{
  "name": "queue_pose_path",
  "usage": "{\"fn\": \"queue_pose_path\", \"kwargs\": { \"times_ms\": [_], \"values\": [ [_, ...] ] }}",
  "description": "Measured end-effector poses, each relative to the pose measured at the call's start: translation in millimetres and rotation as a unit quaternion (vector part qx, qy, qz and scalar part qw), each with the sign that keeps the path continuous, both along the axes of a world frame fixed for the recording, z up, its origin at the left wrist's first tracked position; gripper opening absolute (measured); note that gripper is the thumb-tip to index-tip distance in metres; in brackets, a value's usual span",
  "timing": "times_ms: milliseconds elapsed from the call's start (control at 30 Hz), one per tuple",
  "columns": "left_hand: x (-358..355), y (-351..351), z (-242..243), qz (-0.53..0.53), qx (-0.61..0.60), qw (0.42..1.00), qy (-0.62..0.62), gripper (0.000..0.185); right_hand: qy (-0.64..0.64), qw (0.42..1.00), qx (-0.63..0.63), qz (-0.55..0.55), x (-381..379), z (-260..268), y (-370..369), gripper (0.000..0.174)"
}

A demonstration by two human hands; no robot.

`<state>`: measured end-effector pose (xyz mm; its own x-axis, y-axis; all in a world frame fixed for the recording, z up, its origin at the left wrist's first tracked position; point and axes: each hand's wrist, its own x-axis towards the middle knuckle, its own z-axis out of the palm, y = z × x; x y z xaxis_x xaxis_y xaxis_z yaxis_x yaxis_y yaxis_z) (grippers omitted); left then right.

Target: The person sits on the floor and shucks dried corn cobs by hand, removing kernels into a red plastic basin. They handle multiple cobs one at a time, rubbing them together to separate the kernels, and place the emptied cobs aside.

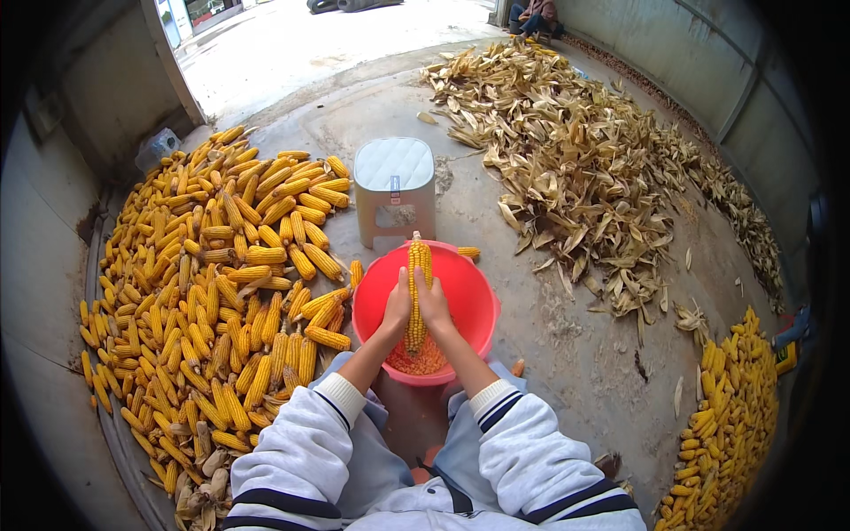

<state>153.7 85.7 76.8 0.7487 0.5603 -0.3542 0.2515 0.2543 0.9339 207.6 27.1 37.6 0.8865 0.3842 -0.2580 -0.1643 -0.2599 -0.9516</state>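
Observation:
A husked ear of yellow corn (418,292) stands roughly lengthwise between my two hands, above a red plastic basin (378,272). My left hand (398,300) grips its left side, and my right hand (433,299) holds it from the right, with the thumb along the kernels. Loose corn kernels (417,362) cover the bottom of the basin, which is between my knees. A gap in the kernel rows shows as a dark line on the ear. The undersides of both hands are hidden.
A large heap of corn ears (219,299) lies to the left. Beyond the basin stands a plastic stool (394,166) with a pale top. Dry husks (571,159) are piled at the right, with more corn ears (727,425) at the lower right. A person (536,18) sits far off.

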Motion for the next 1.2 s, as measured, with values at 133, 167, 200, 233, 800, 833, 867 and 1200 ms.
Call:
{"fn": "queue_pose_path", "kwargs": {
  "times_ms": [133,167,200,233,800,833,867,1200],
  "values": [
    [1,3,-6,-0.009,-0.019,1.000,-0.021,0.058,0.015,1.000,0.011,0.001,5,-8,3,0.077],
    [1,7,-18,-0.012,-0.015,1.000,-0.025,0.058,0.015,1.000,0.012,-0.003,5,-11,5,0.077],
    [0,7,-18,-0.015,-0.013,0.999,-0.026,0.059,0.019,0.999,0.026,-0.003,4,-11,6,0.076],
    [-1,6,-18,-0.009,-0.010,1.000,-0.015,0.059,0.023,0.999,0.039,-0.004,2,-11,6,0.075],
    [5,-2,-42,-0.139,0.117,0.983,-0.031,0.054,0.042,0.983,0.093,-0.152,22,9,-15,0.072],
    [5,0,-47,-0.147,0.116,0.981,-0.042,0.053,0.040,0.985,0.083,-0.143,21,10,-14,0.072],
    [6,2,-55,-0.156,0.114,0.980,-0.054,0.053,0.038,0.988,0.074,-0.134,19,11,-14,0.073],
    [1,0,-41,-0.166,0.107,0.967,-0.163,0.043,0.034,0.989,0.043,-0.134,17,10,-11,0.062]
  ]
}}
